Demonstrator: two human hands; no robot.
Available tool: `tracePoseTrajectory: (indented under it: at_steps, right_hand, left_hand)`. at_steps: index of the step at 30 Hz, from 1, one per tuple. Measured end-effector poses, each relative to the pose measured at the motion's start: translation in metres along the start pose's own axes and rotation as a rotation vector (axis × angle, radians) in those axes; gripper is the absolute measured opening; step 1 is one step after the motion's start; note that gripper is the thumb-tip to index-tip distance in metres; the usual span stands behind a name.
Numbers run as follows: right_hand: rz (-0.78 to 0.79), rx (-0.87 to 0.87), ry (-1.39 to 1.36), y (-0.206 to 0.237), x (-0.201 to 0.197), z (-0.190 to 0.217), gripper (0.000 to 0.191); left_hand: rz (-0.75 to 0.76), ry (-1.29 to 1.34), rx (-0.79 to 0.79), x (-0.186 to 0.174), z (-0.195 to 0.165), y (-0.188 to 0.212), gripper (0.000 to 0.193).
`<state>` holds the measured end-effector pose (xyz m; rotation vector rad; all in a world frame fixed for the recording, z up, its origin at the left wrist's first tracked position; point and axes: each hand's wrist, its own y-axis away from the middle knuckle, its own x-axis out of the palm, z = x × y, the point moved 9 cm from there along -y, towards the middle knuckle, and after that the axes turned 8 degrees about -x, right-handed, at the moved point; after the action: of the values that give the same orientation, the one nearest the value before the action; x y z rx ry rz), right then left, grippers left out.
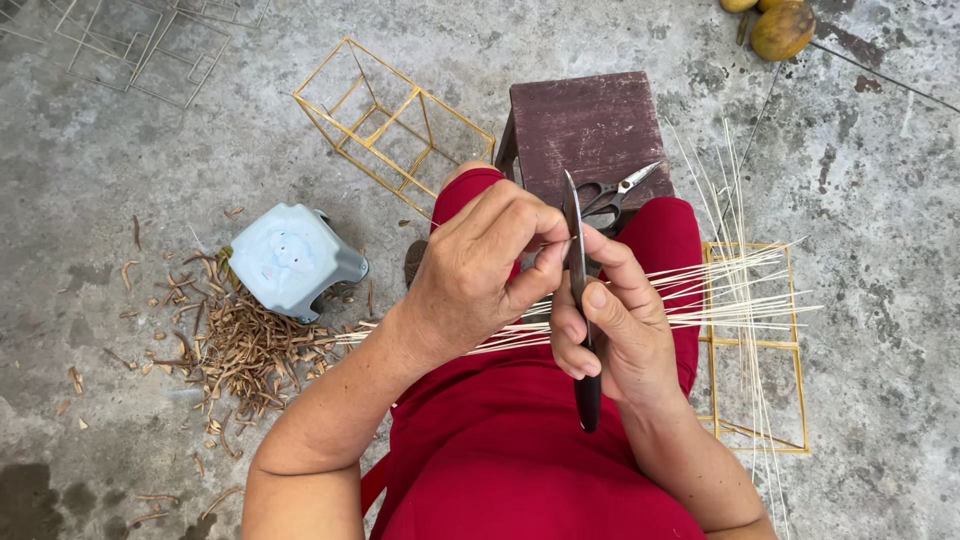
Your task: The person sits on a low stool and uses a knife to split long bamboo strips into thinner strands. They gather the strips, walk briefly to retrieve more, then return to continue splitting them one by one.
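Over my red lap, my right hand (615, 335) was clamped on a dark-handled knife (577, 300) — blade up — while my left hand (480, 270) pinched a thin bamboo strip (730, 300) against it.

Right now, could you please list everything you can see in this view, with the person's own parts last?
knife: one, dark handle, right hand.
thin sticks: a bundle, pale, across the lap.
scissors: one, dark, on the stool.
wooden stool: one, maroon, ahead.
plastic stool: one, light blue, left.
shavings: a pile, brown, floor left.
stick frames: several, yellow, on floor.
fruits: cut off by the frame, yellowish, top right.
left hand: pinching a stick.
right hand: gripping knife.
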<state>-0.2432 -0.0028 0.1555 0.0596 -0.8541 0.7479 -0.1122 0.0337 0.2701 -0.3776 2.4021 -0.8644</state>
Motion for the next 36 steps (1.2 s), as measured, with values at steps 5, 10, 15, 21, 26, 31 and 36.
tracePoseTrajectory:
  at_steps: [5, 10, 15, 21, 26, 31, 36]
  right_hand:
    - [0.009, -0.011, 0.002, 0.002, 0.001, 0.003, 0.046]
    - [0.018, -0.004, 0.003, 0.004, -0.001, 0.003, 0.045]
    - [0.002, 0.014, -0.02, 0.009, -0.007, -0.001, 0.046]
    - [-0.074, 0.134, -0.035, 0.001, -0.02, -0.026, 0.047]
    - [-0.101, 0.164, -0.057, -0.011, -0.022, -0.041, 0.047]
    - [-0.053, 0.115, -0.048, -0.012, -0.016, -0.022, 0.044]
    - [-0.026, 0.13, -0.047, -0.013, -0.015, -0.024, 0.042]
  left_hand:
    - [-0.027, 0.046, 0.009, -0.003, -0.005, -0.001, 0.02]
    - [0.017, 0.033, 0.014, -0.001, -0.007, -0.003, 0.018]
    - [0.03, 0.057, -0.014, 0.005, -0.003, -0.003, 0.016]
    - [0.014, 0.091, -0.121, 0.004, 0.004, -0.007, 0.014]
    - [0.033, 0.249, -0.212, -0.01, 0.008, -0.017, 0.009]
    - [0.169, 0.132, -0.051, -0.008, -0.004, -0.025, 0.033]
    - [0.116, -0.062, 0.07, -0.003, -0.009, -0.03, 0.011]
